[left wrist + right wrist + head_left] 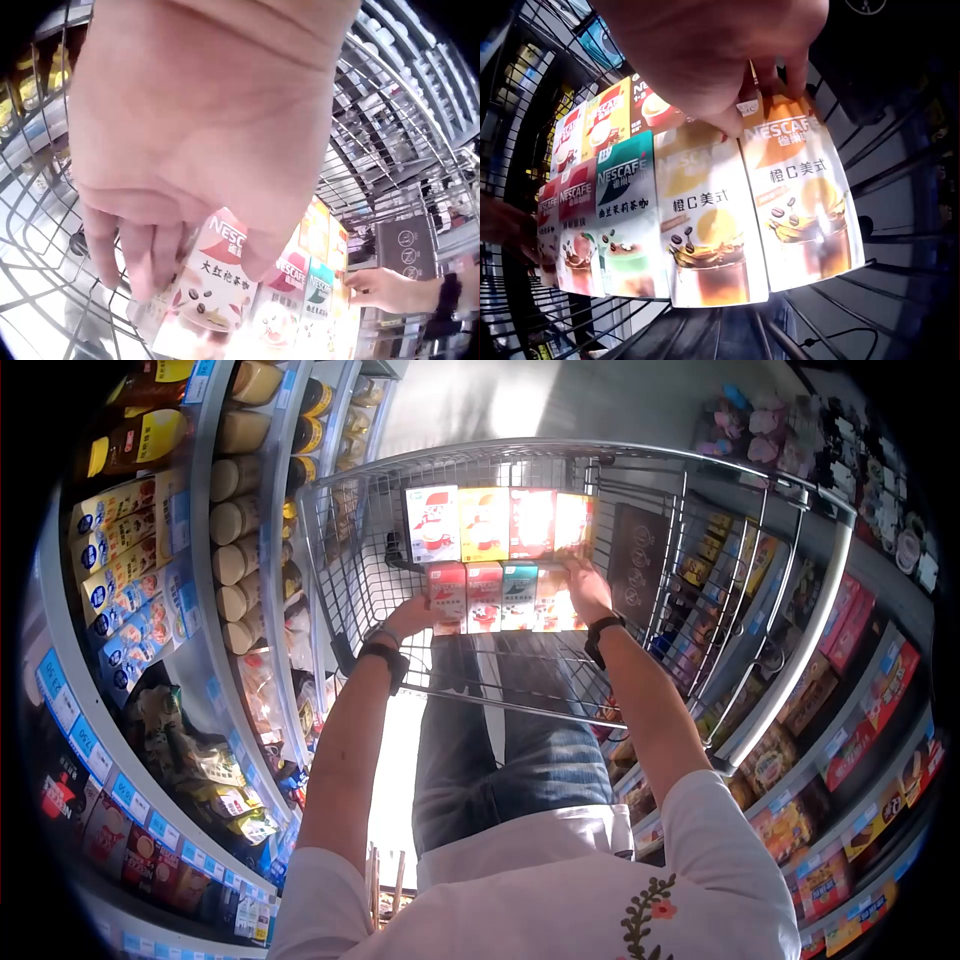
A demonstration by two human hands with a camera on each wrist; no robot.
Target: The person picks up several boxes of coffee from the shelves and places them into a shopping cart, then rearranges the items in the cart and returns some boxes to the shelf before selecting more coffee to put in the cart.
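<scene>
A row of upright Nescafé coffee boxes stands in the front of the shopping cart (pixel 380 570). At the row's left end my left hand (pixel 412 618) grips a red coffee box (pixel 206 289), fingers along its side and thumb near its top right. My right hand (pixel 588 588) pinches the top of the orange coffee box (pixel 802 202) at the right end, fingers over its top edge. Between them stand a pink-red box (pixel 483 598), a green box (pixel 626 217) and another orange box (pixel 705 217). Behind is a second row, with a white-and-red box (pixel 432 525) and a yellow box (pixel 483 525).
The cart's metal handle (pixel 800 630) curves along the right. Shelves of jars (pixel 235 550) and bags (pixel 130 550) line the left, and shelves of packaged snacks (pixel 850 750) the right. A dark panel (pixel 638 560) sits inside the cart's right side.
</scene>
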